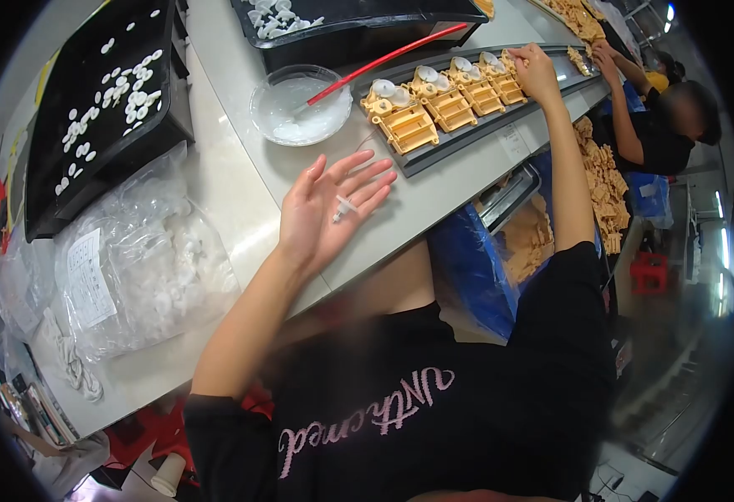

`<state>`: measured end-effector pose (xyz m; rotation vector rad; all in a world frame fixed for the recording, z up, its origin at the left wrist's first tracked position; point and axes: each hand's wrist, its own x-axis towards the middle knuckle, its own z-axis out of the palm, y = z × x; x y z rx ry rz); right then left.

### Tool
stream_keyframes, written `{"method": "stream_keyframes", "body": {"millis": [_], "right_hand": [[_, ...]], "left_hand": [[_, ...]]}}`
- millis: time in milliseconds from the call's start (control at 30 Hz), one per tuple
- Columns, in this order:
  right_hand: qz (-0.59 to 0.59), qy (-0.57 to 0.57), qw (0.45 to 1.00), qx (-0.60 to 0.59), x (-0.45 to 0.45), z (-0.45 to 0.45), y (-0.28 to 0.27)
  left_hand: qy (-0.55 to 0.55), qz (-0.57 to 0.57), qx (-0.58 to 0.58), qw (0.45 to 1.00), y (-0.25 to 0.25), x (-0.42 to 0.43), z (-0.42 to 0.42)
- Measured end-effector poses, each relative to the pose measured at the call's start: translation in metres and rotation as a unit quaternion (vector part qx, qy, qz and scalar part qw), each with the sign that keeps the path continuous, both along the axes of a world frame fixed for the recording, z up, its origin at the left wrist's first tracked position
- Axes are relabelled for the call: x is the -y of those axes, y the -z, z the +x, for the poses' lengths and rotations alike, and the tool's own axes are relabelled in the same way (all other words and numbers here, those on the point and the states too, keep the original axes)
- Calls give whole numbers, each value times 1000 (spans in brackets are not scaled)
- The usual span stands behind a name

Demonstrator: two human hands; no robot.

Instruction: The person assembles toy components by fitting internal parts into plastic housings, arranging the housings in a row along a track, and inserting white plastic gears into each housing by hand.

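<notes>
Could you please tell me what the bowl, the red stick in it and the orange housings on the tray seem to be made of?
The bowl looks like clear plastic, thin and glossy, though glass is possible. The stick seems smooth painted wood or plastic, evenly red. The housings look like moulded plastic, with crisp ribs.

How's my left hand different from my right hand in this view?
Your left hand is open, palm up; your right hand has its fingers bent.
The left hand has a small white piece lying on it; whether the right hand holds anything can't be told.
The left hand is near the bowl; the right hand is at the row's far tan casing.
Both are bare.
</notes>
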<state>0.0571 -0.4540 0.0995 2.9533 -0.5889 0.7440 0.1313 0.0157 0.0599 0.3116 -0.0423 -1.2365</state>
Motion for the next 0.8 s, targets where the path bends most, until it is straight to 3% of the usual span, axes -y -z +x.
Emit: {"method": "stream_keyframes", "body": {"millis": [300, 600, 800], "right_hand": [[25, -12, 999, 25, 7, -1, 8], [-122, -28, 992, -22, -10, -9, 6], [-66, -4, 998, 1, 3, -7, 15]], "left_hand": [[-4, 0, -3, 1000, -1, 0, 0], [-3, 2, -8, 1000, 0, 0, 0], [-3, 2, -8, 1000, -1, 0, 0]]}}
